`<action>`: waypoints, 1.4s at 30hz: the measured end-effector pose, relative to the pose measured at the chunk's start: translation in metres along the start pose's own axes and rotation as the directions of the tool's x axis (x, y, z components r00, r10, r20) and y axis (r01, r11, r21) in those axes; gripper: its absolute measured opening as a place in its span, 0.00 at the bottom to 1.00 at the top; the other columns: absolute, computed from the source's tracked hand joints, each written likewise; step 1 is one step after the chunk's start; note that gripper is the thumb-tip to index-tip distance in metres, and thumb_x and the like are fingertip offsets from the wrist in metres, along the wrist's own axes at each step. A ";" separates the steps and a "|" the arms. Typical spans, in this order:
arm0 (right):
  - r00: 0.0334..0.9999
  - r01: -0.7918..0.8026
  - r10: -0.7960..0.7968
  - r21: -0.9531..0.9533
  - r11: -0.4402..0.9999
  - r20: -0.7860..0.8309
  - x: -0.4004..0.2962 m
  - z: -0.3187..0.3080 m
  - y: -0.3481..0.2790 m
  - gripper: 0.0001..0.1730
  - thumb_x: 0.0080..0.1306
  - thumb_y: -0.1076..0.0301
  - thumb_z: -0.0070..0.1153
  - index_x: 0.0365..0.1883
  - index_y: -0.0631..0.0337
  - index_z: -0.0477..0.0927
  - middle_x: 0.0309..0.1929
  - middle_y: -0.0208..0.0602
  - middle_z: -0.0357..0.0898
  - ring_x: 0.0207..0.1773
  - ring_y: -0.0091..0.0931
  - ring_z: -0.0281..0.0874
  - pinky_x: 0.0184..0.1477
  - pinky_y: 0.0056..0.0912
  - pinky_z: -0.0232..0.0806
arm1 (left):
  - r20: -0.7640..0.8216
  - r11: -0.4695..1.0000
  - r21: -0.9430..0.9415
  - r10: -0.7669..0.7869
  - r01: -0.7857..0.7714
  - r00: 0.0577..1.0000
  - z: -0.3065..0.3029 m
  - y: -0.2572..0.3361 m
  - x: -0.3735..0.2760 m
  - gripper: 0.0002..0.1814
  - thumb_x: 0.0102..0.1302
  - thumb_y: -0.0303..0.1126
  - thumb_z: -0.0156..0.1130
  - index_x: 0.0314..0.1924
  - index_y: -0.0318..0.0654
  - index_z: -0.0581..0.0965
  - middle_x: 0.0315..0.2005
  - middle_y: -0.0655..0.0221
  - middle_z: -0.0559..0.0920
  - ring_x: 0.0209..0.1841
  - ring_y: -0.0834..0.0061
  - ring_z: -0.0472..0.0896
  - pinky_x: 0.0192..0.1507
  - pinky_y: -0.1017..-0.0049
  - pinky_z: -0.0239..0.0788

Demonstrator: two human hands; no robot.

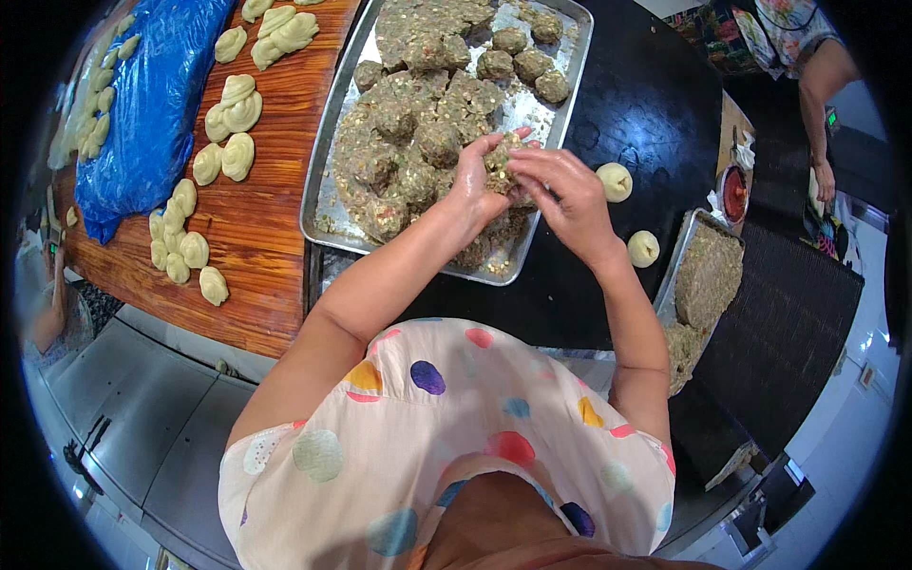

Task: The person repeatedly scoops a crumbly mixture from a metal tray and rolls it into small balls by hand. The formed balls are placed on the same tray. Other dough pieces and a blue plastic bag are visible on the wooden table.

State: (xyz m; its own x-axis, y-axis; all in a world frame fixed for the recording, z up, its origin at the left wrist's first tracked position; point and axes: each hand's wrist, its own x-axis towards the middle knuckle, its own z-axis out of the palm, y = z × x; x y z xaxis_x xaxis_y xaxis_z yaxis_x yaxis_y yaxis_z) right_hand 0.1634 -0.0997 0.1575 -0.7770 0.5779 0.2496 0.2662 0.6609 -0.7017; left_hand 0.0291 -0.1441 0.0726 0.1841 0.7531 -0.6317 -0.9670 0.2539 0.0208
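Above the near right part of a metal sheet tray (pixel 522 265), my left hand (pixel 476 174) cups a lump of brown, nut-flecked filling (pixel 501 171). My right hand (pixel 566 192) meets it from the right, fingertips touching the lump. Under my hands the tray carries a broad mass of the same filling (pixel 420 100), partly shaped into balls. Several finished-looking filling balls (pixel 531 65) sit at its far right. On the dark tabletop right of my right hand are two pale dough balls (pixel 614 182) (pixel 643 249).
Dough pieces (pixel 239 157) and a blue plastic sheet (pixel 153 107) cover parts of the wooden board (pixel 263 285) at left. A smaller tray of filling (pixel 709 271) and a red-filled bowl (pixel 734 192) stand at right. Co-workers' arms (pixel 819 107) (pixel 53 306) show at both sides.
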 end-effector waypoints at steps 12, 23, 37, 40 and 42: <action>0.899 0.254 -0.322 -0.246 0.935 -0.297 -0.016 0.062 0.036 0.16 0.68 0.57 0.50 0.36 0.60 0.84 0.34 0.35 0.83 0.43 0.35 0.83 0.71 0.54 0.56 | -0.161 0.999 -0.043 0.027 -0.034 0.987 -0.001 -0.030 -0.021 0.23 0.74 0.59 0.45 0.43 0.49 0.78 0.44 0.71 0.81 0.48 0.73 0.82 0.50 0.70 0.78; 0.887 0.273 -0.337 -0.229 0.934 -0.317 -0.007 0.074 0.052 0.11 0.64 0.64 0.52 0.31 0.59 0.83 0.35 0.34 0.83 0.43 0.34 0.82 0.69 0.54 0.58 | -0.202 0.980 0.092 0.192 -0.176 0.960 0.004 -0.023 -0.012 0.24 0.77 0.52 0.42 0.45 0.38 0.75 0.41 0.62 0.81 0.44 0.68 0.83 0.50 0.67 0.78; 0.521 0.092 0.834 0.984 0.154 -0.179 0.012 0.086 0.066 0.14 0.74 0.66 0.53 0.48 0.70 0.78 0.46 0.42 0.83 0.51 0.27 0.80 0.57 0.29 0.69 | -0.070 0.893 0.357 0.317 -0.273 0.946 0.022 -0.007 -0.014 0.43 0.71 0.65 0.46 0.66 0.30 0.66 0.59 0.51 0.75 0.60 0.57 0.75 0.67 0.55 0.63; 0.605 -0.007 0.770 0.966 0.258 -0.201 0.013 0.078 0.048 0.11 0.73 0.68 0.53 0.44 0.69 0.80 0.45 0.39 0.83 0.50 0.26 0.80 0.57 0.30 0.70 | -0.134 0.961 0.212 0.211 -0.180 0.968 0.012 -0.004 -0.010 0.39 0.71 0.64 0.48 0.64 0.34 0.69 0.58 0.52 0.76 0.59 0.57 0.77 0.65 0.55 0.65; 0.748 -0.221 0.570 0.682 0.697 -0.340 0.004 0.065 0.019 0.12 0.72 0.65 0.53 0.38 0.66 0.82 0.42 0.38 0.84 0.48 0.31 0.82 0.60 0.36 0.70 | -0.095 0.993 0.086 0.093 -0.085 0.991 0.018 -0.003 -0.014 0.35 0.72 0.63 0.46 0.59 0.37 0.73 0.53 0.53 0.79 0.56 0.58 0.79 0.62 0.56 0.69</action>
State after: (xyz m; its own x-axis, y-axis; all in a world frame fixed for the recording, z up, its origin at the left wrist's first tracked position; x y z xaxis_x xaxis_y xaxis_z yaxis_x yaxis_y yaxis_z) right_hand 0.1280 -0.1165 0.1019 -0.2355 0.9718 0.0142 -0.0316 0.0070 -0.9995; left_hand 0.0328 -0.1445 0.0955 0.0761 0.7125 -0.6975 -0.9605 0.2402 0.1405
